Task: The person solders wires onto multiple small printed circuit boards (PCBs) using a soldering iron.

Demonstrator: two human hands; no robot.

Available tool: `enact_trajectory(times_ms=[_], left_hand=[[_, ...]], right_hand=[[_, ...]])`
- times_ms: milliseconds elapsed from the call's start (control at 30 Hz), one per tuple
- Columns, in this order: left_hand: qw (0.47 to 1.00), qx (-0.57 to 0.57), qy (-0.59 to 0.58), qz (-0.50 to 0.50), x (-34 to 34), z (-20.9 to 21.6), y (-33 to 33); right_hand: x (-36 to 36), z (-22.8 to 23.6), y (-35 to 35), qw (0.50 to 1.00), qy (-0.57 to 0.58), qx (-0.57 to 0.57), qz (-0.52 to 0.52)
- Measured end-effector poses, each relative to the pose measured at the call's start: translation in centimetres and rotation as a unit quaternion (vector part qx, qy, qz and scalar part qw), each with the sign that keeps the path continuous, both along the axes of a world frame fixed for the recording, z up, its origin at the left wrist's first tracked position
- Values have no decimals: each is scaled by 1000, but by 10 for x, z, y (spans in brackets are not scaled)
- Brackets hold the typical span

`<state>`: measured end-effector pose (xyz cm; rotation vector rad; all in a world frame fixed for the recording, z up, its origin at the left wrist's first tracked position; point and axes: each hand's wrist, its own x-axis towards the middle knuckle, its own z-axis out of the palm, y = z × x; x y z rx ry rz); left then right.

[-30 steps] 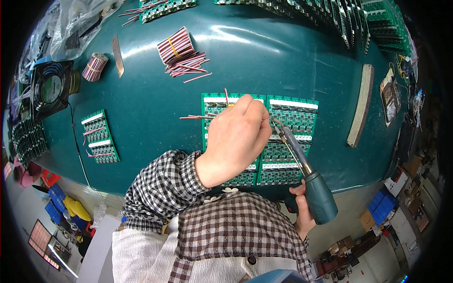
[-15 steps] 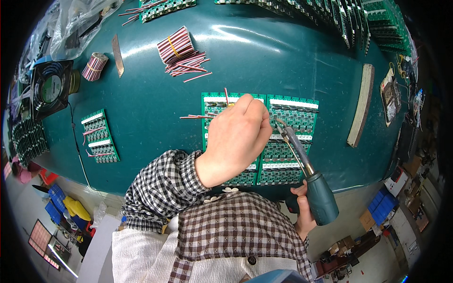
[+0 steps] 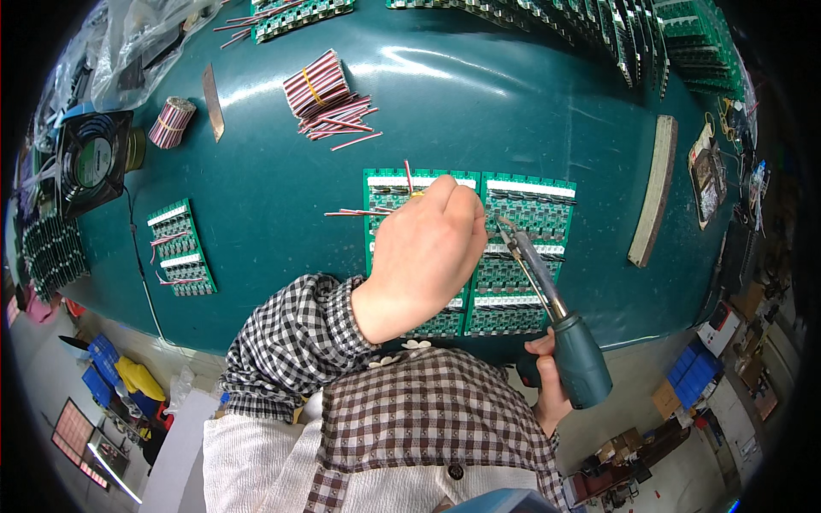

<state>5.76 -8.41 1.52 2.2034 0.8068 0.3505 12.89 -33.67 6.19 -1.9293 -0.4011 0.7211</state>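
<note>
My left hand (image 3: 423, 256) is closed over the upper middle of a green circuit-board panel (image 3: 522, 275). Thin red-and-white wires (image 3: 346, 212) stick out from under its far and left side; the fingertips and the wire ends are hidden. In my right hand (image 3: 552, 380) is a soldering iron (image 3: 584, 363) with a dark green handle and a thin metal tube along its shaft. Its tip points up and left, close beside my left fingertips, over the panel. Whether it touches the board cannot be told.
Beyond the panel lies a banded wire bundle (image 3: 316, 84) with loose wires; a smaller bundle (image 3: 172, 122) stands left, near a metal blade (image 3: 212, 103) and a fan (image 3: 90, 161). A wired board (image 3: 182, 248) lies left, a wooden strip (image 3: 654, 192) right, stacked boards (image 3: 701, 51) far right.
Almost nothing differs. The iron and my left hand have shifted very slightly left in the picture, as has the panel.
</note>
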Motion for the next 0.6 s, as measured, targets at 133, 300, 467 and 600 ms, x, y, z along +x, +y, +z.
enact_trajectory(times_ms=[133,300,467,600], left_hand=[[1000,-7,0,3,1,1,-1],[1000,-11,-7,7,1,1,-1],[1000,-14,-9,9,1,0,-1],[1000,-13,-8,9,1,0,-1]], right_hand=[[0,0,0,1000,4,-17,5],[-2,0,0,1000,18,-12,-19],[0,1,0,1000,6,-22,5],[0,-2,-3,1000,-3,-8,10]])
